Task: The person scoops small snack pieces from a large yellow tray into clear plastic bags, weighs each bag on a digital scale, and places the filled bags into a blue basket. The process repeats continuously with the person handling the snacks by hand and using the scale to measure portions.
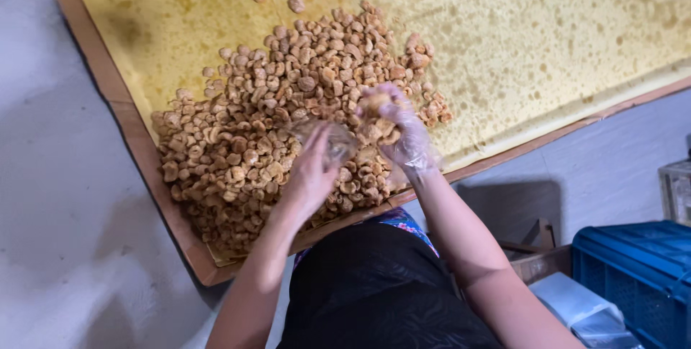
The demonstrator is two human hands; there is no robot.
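The right hand (pixel 394 127), covered by a thin clear plastic glove, is cupped and closed around a handful of snacks (pixel 380 130), with several pieces showing between the fingers. The left hand (pixel 311 170) is bare and grips a small clear bag (pixel 332 140) at its rim, holding it just beside the right hand. The handful sits at the bag's mouth, touching or nearly touching it; the exact contact cannot be told through the plastic.

Both hands hover over the near edge of a pile (pixel 288 111) of the same snacks. The pieces are small, knobbly, light brown to golden, irregular in shape and dry-looking. The pile is broad and loose, with 3 or 4 stray pieces lying apart at its far side.

The pile lies on yellow paper (pixel 547 32) marked with darker oil spots. The paper lines a shallow tray (pixel 126 115) with a brown rim, which rests on a grey floor (pixel 50 198).

At lower right stand a blue crate (pixel 637 270) and, beside it, a brown box (pixel 536 263).
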